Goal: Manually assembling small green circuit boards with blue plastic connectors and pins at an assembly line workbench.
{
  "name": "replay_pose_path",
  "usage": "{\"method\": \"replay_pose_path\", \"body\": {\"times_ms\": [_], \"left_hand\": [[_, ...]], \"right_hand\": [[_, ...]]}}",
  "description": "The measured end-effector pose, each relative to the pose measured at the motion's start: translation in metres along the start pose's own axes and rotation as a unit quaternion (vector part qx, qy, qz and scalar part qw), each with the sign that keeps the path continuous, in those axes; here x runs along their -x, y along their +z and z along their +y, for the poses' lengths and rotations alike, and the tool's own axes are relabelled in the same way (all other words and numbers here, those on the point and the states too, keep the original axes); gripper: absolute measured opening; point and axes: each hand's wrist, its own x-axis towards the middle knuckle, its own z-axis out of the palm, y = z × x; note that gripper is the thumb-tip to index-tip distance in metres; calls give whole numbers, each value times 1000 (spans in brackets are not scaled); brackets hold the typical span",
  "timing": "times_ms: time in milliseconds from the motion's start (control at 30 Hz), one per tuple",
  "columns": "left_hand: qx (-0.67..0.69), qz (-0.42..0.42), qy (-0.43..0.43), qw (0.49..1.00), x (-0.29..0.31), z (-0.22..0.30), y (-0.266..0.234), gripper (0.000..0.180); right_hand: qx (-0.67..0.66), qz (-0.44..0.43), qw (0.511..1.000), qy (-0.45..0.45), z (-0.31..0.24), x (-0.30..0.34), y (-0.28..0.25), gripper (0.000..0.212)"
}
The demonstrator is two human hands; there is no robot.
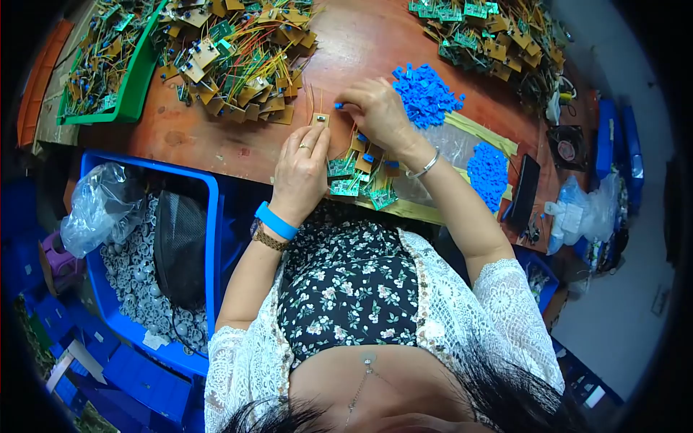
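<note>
On the brown table, a small tan circuit board (322, 117) with a dark component lies under the fingertips of my left hand (300, 167), which grip its near edge. Thin wires stand out beyond the board. To its right, my right hand (380, 115) pinches a small blue plastic piece (338, 106) between thumb and forefinger, apart from the board. Below that hand sits a cluster of wired boards (346, 186), green and tan, some bearing blue pieces. A heap of blue plastic pieces (424, 95) lies just beyond my right wrist.
Another blue heap (488, 177) rests by my right forearm, beside a black flat object (525, 189). Wired boards pile up at the far left (253, 61) and far right (498, 36). A green tray (141, 86) and a blue bin (213, 252) of grey parts stand left.
</note>
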Motion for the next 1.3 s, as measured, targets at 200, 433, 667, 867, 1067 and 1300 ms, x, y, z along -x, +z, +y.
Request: {"method": "replay_pose_path", "body": {"times_ms": [200,433,667,867,1067,1300], "left_hand": [[-16,1,3,1000,3,0,2,45],[-20,-4,14,1000,2,-3,2,41],[-21,-4,10,1000,1,-1,2,41],[-34,2,-6,999,2,2,3,41],[-25,11,-17,999,1,6,3,39],[91,14,-14,996,-5,1,-16,36]], "right_hand": [[-39,10,996,86,-2,4,1,12],[-134,-38,984,110,-20,-6,6,12],[-121,-53,985,112,-23,-12,18,16],[-68,-44,992,96,-35,-11,16,14],[-111,-54,986,114,-29,-7,16,15],[-82,-34,992,95,-26,-6,6,14]]}}
